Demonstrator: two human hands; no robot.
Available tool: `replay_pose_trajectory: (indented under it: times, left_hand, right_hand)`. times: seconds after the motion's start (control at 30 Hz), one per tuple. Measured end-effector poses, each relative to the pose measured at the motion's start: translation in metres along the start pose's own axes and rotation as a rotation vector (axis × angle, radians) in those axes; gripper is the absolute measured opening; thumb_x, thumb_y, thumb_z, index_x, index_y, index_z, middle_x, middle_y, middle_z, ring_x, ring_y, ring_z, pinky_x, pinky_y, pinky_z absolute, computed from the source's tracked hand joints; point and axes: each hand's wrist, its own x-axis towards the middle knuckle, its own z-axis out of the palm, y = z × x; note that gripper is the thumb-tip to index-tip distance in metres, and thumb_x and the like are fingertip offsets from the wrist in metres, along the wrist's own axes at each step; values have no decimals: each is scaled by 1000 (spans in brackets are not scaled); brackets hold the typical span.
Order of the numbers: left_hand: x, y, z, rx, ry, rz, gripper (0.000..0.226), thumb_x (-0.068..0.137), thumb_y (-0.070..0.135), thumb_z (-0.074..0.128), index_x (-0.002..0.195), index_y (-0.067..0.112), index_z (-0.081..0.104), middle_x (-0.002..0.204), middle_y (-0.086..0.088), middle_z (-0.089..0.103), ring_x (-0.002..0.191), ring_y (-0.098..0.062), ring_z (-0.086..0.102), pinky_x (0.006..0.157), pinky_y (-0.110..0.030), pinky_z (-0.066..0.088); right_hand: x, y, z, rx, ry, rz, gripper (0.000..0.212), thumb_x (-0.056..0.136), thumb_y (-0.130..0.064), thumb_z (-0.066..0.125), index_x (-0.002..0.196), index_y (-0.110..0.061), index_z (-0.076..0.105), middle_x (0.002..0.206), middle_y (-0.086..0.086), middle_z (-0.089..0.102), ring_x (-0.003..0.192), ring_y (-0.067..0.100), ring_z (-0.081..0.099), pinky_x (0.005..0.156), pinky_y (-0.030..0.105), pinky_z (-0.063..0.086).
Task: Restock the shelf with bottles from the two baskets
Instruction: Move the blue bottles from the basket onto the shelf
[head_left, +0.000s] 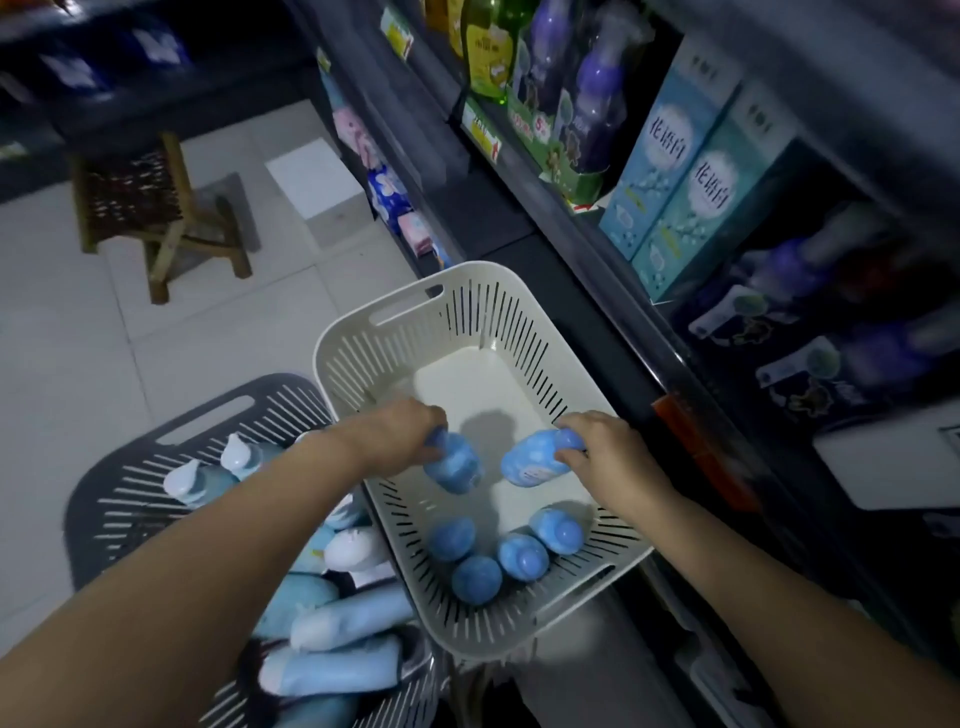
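The fingers of the left hand (410, 431) are curled round the cap end of a blue bottle (457, 470), and those of the right hand (597, 447) are curled round the cap end of a second blue bottle (530, 462). Both bottles are held tilted, bases hanging toward each other, over the floor of the white basket (395, 306). Whether either base touches that floor cannot be told. The step in hand is judged to be the taking of a pair of bottles out of this basket for the shelf (597, 280), which runs along the right, just beside the basket.

Each bottle is seen to be short and rounded, mottled blue with a paler label and a domed cap (a shape likely to roll if laid down). Four more of the same kind (522, 556) are stood caps up at the near end of the white basket. Taller pale-blue bottles with white caps (348, 618) are piled in the grey basket (130, 467) to the left, so the task is judged well short of done.

For the next move, both bottles would need to be carried rightward, turned upright and set into a free gap. The shelf is dim and blurred, crowded with teal boxes (675, 171) and purple bottles (597, 88), so no gap can be made out.
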Motion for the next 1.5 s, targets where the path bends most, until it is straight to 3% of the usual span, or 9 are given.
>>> replay_pose_trajectory:
  times: [0.23, 0.37, 0.53, 0.7, 0.83, 1.0, 1.13, 1.23, 1.5]
  left_hand:
    - [-65, 25, -52, -268, 409, 128, 43, 90, 46, 53, 114, 11, 50, 105, -8, 62, 97, -27, 59, 82, -31, 43]
    - [-99, 42, -71, -732, 675, 115, 54, 80, 65, 45, 95, 13, 48, 92, -9, 61, 88, -30, 59, 79, -41, 53]
    - [-128, 75, -92, -1295, 742, 83, 34, 98, 46, 35, 98, 15, 46, 91, -7, 53, 83, -18, 57, 77, -45, 55]
    - [-159, 96, -104, -1472, 567, 128, 67, 88, 68, 33, 116, 10, 50, 104, -19, 64, 87, -26, 64, 87, -42, 50]
    - [-192, 125, -101, -1447, 375, 200, 56, 90, 61, 41, 91, 7, 56, 69, -12, 68, 60, -24, 65, 64, -33, 52]
    - [-237, 168, -82, -1216, 132, 315, 38, 81, 44, 66, 93, 8, 62, 72, -12, 65, 62, -24, 64, 62, -30, 50]
    - [-266, 218, -63, -1076, -53, 449, 46, 66, 48, 80, 86, 8, 68, 73, -12, 68, 62, -23, 62, 64, -30, 48]
    - [-286, 262, -53, -1006, -154, 547, 52, 56, 55, 80, 85, 12, 74, 76, -11, 69, 61, -20, 62, 60, -27, 49]
    - [-342, 384, -18, -936, -222, 741, 34, 78, 34, 72, 93, 3, 69, 79, -17, 71, 60, -25, 64, 59, -31, 50]
  right_hand:
    - [-20, -47, -77, 231, 198, -97, 38, 82, -11, 67, 120, -8, 62, 118, 9, 62, 108, 24, 59, 96, 31, 43]
    - [-40, -67, -110, 436, 271, -54, 32, 81, -13, 70, 113, -12, 65, 105, 5, 67, 96, 18, 60, 94, 32, 46]
    - [-77, -90, -138, 746, 292, -42, 17, 84, -9, 68, 84, -26, 62, 85, -2, 66, 83, 14, 60, 83, 36, 51]
    - [-143, -112, -158, 950, 434, -1, 9, 88, -9, 63, 86, -18, 60, 87, 3, 62, 75, 9, 60, 60, 21, 54]
    - [-205, -124, -158, 994, 599, 58, 6, 88, -14, 64, 93, -13, 61, 89, 4, 61, 77, 11, 60, 62, 26, 53]
    - [-288, -133, -156, 959, 835, 101, 11, 85, -14, 68, 79, -20, 62, 74, -4, 60, 76, 16, 59, 77, 48, 55]
    - [-362, -130, -164, 978, 1059, 145, 9, 86, -16, 67, 80, -19, 61, 74, -2, 57, 73, 17, 60, 56, 32, 56]
    - [-420, -121, -173, 1019, 1175, 181, 6, 89, -19, 63, 91, -15, 62, 85, 1, 61, 82, 15, 63, 71, 41, 58]
    - [-553, -82, -185, 1064, 1377, 182, 8, 92, -22, 59, 98, -27, 61, 99, -1, 61, 95, 12, 63, 81, 36, 57]
